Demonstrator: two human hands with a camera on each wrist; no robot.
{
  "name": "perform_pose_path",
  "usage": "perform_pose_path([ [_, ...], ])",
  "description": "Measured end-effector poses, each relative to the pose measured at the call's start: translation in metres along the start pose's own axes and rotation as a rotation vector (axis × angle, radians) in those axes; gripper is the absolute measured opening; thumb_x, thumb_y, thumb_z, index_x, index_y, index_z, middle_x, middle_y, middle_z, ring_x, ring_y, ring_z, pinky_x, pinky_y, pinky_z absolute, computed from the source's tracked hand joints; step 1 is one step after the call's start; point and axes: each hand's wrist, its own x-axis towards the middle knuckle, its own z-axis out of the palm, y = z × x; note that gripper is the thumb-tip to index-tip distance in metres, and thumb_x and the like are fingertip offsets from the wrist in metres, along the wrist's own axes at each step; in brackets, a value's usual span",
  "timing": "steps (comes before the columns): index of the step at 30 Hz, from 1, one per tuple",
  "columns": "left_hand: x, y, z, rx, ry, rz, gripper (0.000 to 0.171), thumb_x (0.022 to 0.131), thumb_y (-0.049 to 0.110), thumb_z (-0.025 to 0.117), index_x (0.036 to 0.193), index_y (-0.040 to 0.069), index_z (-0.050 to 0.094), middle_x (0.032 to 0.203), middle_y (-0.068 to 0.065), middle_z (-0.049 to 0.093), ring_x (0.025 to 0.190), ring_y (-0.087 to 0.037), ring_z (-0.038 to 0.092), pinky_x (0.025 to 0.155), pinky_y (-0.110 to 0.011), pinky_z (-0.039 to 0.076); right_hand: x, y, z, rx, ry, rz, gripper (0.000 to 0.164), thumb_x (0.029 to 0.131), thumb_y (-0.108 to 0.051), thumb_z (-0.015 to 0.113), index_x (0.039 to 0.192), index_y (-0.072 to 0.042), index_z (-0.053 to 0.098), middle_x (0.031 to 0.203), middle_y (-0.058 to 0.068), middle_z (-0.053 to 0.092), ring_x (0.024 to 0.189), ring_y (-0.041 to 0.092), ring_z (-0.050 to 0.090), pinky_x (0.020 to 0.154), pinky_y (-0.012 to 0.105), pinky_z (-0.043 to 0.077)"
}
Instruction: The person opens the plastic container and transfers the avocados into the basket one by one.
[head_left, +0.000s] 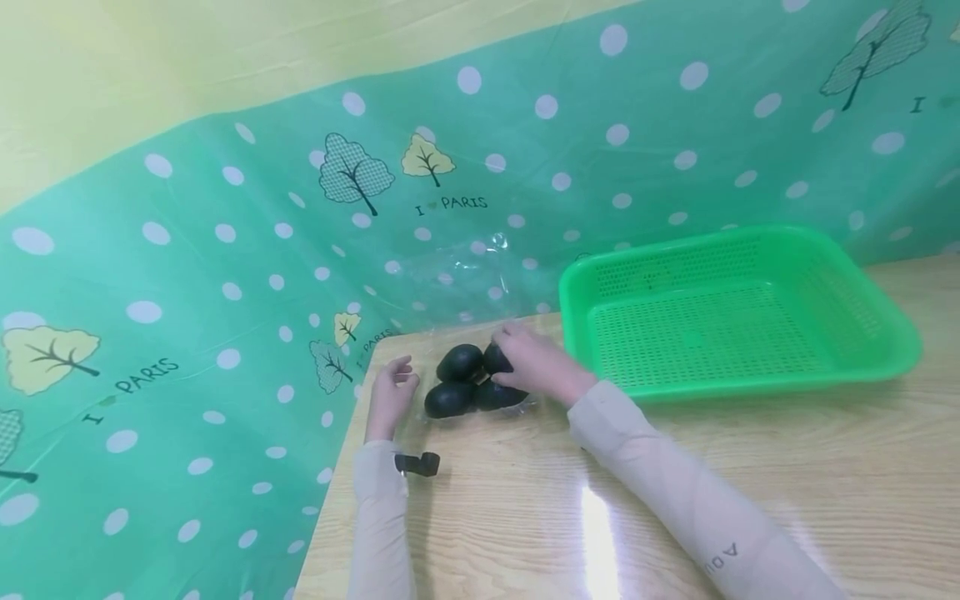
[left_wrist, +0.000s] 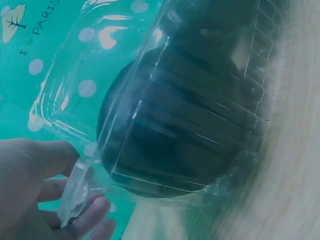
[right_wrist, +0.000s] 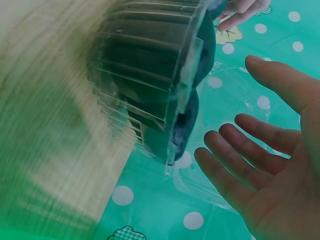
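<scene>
Several dark oval avocado-like fruits (head_left: 450, 400) sit in a clear plastic clamshell container (left_wrist: 182, 187) on the table. Its transparent lid (head_left: 480, 271) stands raised at the back, against the patterned sheet. At the container's left side, my left hand (head_left: 392, 396) has curled fingers; the left wrist view shows them and the thumb around a clear tab (left_wrist: 75, 195) at the rim. Over the fruits from the right reaches my right hand (head_left: 536, 362), overlapping one of them in the head view. Its fingers (right_wrist: 227, 172) are spread in the right wrist view, with nothing between them.
A green perforated plastic basket (head_left: 570, 333) stands on the wooden table (head_left: 517, 500) to the right of the container. Behind and at the left hangs a green dotted sheet (head_left: 255, 350) with tree prints. A black strap mount (head_left: 418, 464) sits on the left wrist.
</scene>
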Motion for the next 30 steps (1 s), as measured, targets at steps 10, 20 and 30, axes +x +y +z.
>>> perform_pose_path([
  [10,-0.001,-0.004,0.003,-0.025,-0.002,-0.011,0.043,0.097,0.01,0.054,0.139,0.003,0.054,0.125,-0.021,0.06,0.117,-0.036,0.058,0.098,-0.047,0.051,-0.003,-0.001,0.012,-0.05,-0.059,-0.011,0.051,0.085,-0.029,0.079,0.125,-0.001,0.062,0.124,0.016,0.061,0.113,0.029,0.06,0.096,0.041,0.053],
  [20,-0.001,-0.002,0.002,-0.031,-0.026,-0.039,0.04,0.099,0.013,0.052,0.138,0.005,0.056,0.121,-0.018,0.062,0.103,-0.029,0.063,0.077,-0.029,0.052,-0.004,-0.001,0.024,-0.072,-0.075,-0.02,0.05,0.083,-0.03,0.081,0.122,-0.004,0.065,0.124,0.015,0.062,0.113,0.029,0.062,0.096,0.042,0.053],
  [30,-0.001,0.0,0.001,-0.073,-0.057,-0.055,0.041,0.099,0.013,0.052,0.139,0.006,0.054,0.121,-0.018,0.061,0.091,-0.038,0.063,0.078,-0.044,0.054,-0.005,-0.002,0.027,-0.053,-0.082,0.005,0.05,0.082,-0.03,0.082,0.123,-0.004,0.066,0.127,0.015,0.061,0.114,0.03,0.061,0.096,0.042,0.053],
])
